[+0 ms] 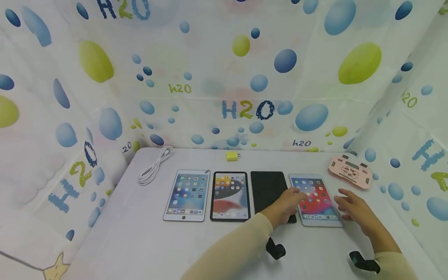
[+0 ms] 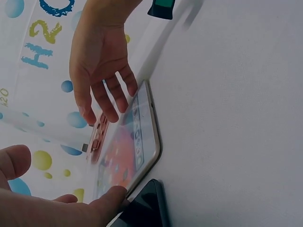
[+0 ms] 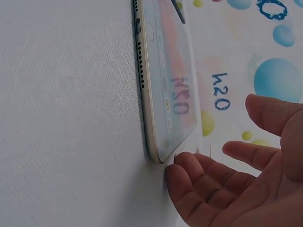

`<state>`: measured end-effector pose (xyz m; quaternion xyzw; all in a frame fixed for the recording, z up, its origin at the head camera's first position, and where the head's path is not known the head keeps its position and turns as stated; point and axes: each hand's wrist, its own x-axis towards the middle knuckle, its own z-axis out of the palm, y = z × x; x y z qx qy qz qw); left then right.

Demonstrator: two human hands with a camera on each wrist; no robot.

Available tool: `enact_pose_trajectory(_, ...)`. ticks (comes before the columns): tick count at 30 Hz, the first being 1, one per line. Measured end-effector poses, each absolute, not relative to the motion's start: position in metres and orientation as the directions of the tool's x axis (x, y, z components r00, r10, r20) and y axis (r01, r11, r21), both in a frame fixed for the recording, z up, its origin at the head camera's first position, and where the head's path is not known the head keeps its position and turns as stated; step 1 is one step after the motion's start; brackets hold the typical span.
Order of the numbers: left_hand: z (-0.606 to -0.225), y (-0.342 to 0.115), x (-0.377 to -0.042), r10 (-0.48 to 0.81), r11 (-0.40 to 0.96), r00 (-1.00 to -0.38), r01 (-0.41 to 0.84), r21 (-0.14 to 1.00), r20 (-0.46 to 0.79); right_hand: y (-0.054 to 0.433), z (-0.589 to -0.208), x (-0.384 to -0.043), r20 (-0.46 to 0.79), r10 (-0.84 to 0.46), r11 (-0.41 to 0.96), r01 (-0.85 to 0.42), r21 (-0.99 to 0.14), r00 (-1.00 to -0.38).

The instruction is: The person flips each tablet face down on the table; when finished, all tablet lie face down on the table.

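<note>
A white tablet with a lit red and blue home screen lies flat at the right of the row. My left hand reaches across the dark tablet beside it, fingers extended over the white tablet's left side. In the left wrist view, a fingertip of the left hand is right at that tablet's edge. My right hand is at its right side, fingers spread and loosely bent, holding nothing. The right wrist view has the right hand's fingertips close to a corner of the white tablet.
Further left lie a black-framed tablet and another white tablet, both lit. Behind them are a coiled white cable and a yellow charger plug. A pink controller-shaped object lies at the back right. Patterned curtains surround the white table.
</note>
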<state>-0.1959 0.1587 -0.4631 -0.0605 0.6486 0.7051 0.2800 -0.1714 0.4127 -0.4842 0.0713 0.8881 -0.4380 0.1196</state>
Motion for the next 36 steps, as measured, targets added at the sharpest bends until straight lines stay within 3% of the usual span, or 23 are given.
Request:
enact_pose_trajectory(9, -0.465, 0.159, -0.199, 0.399, -0.14, -0.799, -0.538, 0.831, -0.45, 0.413, -0.483, -0.171, -0.312, 0.011, 0.534, 0.269, -0.801, -0.95)
enact_pose_trajectory(32, -0.479, 0.157, -0.197, 0.503, -0.205, -0.763, -0.561, 0.802, -0.406, 0.422, -0.487, -0.172, -0.36, 0.044, 0.401, 0.347, -0.848, -0.932)
enact_pose_trajectory(36, -0.479, 0.158, -0.197, 0.506, -0.207, -0.763, -0.56, 0.802, -0.403, 0.424, -0.492, -0.17, -0.296, 0.012, 0.285, 0.287, -0.914, -0.955)
